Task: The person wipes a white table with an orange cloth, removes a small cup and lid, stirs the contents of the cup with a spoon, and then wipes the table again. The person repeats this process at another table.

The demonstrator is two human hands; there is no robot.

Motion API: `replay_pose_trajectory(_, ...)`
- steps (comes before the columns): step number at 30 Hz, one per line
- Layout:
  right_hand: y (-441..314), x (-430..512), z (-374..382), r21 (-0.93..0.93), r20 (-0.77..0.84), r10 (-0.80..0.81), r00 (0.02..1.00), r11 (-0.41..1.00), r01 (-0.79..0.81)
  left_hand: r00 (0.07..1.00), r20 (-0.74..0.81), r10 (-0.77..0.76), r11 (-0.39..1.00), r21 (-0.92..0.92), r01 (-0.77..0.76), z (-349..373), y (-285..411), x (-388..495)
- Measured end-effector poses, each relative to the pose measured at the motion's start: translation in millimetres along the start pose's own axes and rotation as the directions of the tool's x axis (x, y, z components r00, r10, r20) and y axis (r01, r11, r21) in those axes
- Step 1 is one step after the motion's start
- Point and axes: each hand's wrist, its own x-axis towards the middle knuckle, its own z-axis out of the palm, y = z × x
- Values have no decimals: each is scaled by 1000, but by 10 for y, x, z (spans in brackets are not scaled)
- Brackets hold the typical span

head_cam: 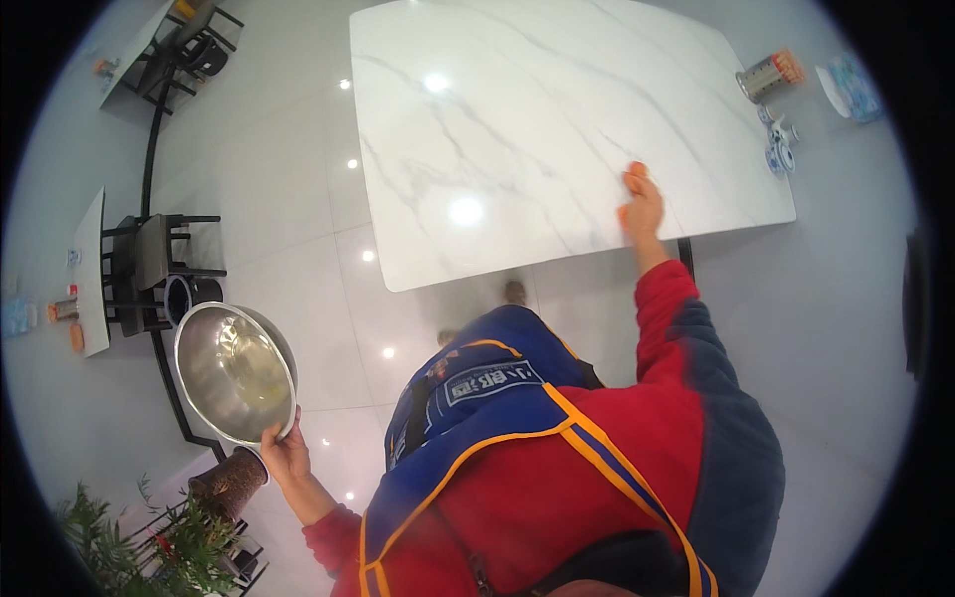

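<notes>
My left hand (pixel 287 451) grips the rim of a stainless steel bowl (pixel 235 373), which is held tilted out to the left, away from the table. A little yellowish stuff shows on the bowl's inside wall; whether it is liquid or a reflection I cannot tell. My right hand (pixel 643 209) is over the near edge of a white marble-patterned table (pixel 515 134). Something orange shows at its fingertips and beside the thumb side; it may be small pieces held in the fingers, but blur hides the detail.
At the table's right end stand a metal holder with orange-tipped sticks (pixel 768 76), blue-and-white ceramic ware (pixel 780 149) and a tissue pack (pixel 858 88). On the left are chairs (pixel 155 250), a black bin (pixel 195 295), another table (pixel 93 276) and a potted plant (pixel 231 481).
</notes>
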Motion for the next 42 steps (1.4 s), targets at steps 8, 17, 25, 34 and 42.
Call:
replay_pose_trajectory(8, -252, -2110, 1951, -189, 515, -439, 736, 780, 597, 991, 95, -89, 996, 0, 89, 124, -104, 209)
replay_pose_trajectory(17, -636, -644, 1533, 392, 332, 57, 942, 899, -193, 997, 2, -74, 994, 77, 73, 517, -50, 131)
replay_pose_trajectory(25, 282, 695, -254, -611, -319, -249, 915, 792, 2, 999, -33, -13, 993, 116, 17, 809, -35, 176)
replay_pose_trajectory(34, -43, -65, 2307, -188, 451, -342, 824, 867, 462, 996, 52, -69, 993, 98, 64, 959, 3, 475)
replay_pose_trajectory(42, -564, -1091, 2602, 291, 827, -253, 502, 957, 3, 982, 61, -176, 984, -8, 177, 1382, -85, 454)
